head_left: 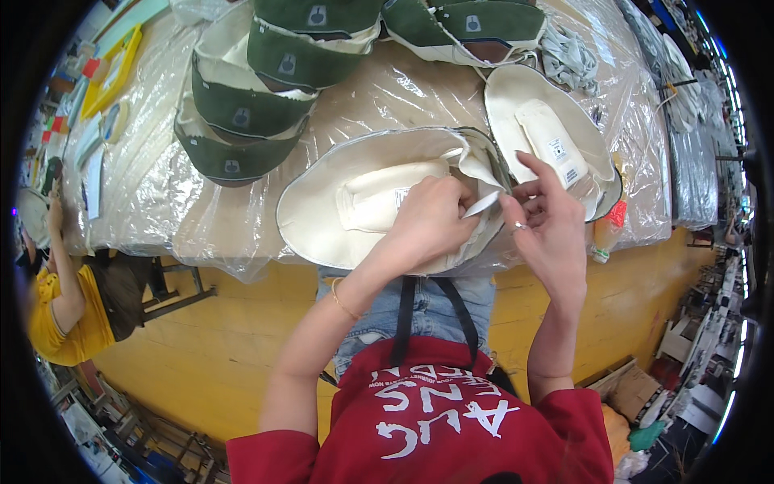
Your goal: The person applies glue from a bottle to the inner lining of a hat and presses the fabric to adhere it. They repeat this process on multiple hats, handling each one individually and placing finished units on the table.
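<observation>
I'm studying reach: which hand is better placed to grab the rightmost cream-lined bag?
Probably the right hand: it is closer to that bag. The left hand is farther off, over the front bag, and seems to pinch a white strip.

1 cream-lined bag (387, 153) lies just towards 12 o'clock from mid-view, mouth gaping upward, its length running 9 to 3 o'clock. An inner pocket (367, 202) bears 1 small pale label. Dark green exterior shows at 2 o'clock; 1 slim white strip (484, 204) sticks up at 3.
</observation>
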